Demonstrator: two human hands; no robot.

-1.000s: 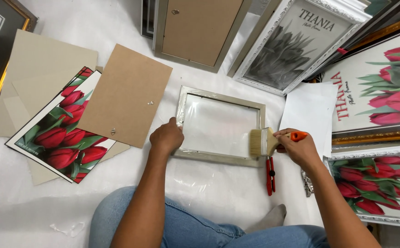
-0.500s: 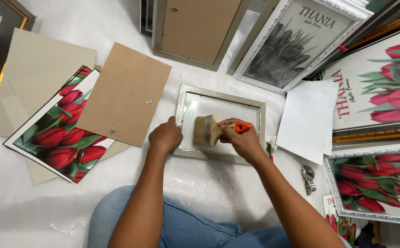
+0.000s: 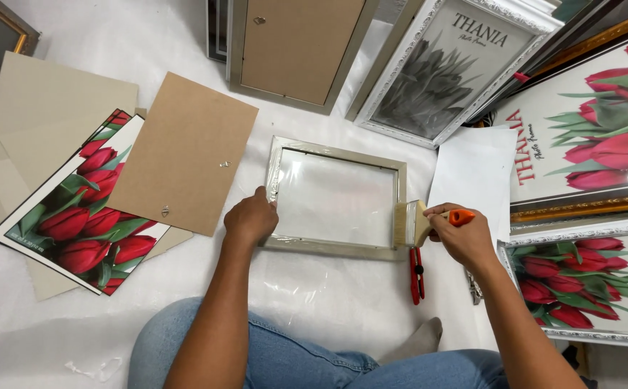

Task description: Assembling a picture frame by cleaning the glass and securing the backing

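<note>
Right, looking down from the head camera: the left hand (image 3: 250, 218) is curled, knuckles up, pressing on the lower left corner of the pale frame (image 3: 335, 197), fingers (image 3: 260, 196) folded down onto its rim. That frame lies flat on the white floor covering (image 3: 314, 302), right in front of the knees, its glass centre shiny and crinkled with clear film.

Over on the other side, the right hand (image 3: 464, 236) has its fingers wrapped tight round the orange handle of a wide flat paintbrush (image 3: 418, 222); the pale bristles sit on the frame's right edge, just at the rim.

Edges now. A red-handled tool (image 3: 416, 274) lies just below the brush, close to the frame's lower right corner. A white sheet (image 3: 476, 173) sits just right of the frame, nearly touching the brush hand. To the left, a plain brown backing board (image 3: 183, 153), matte and rectangular, lies tilted, near the frame but apart from it, overlapping a glossy red tulip print (image 3: 76, 220) and beige card (image 3: 37, 108).

Open room: white floor between frame and jeans-clad knees (image 3: 314, 360). Above the frame, leaning frames crowd in — one back-side brown (image 3: 296, 47), one ornate white with a grey flower picture (image 3: 454, 68).
</note>
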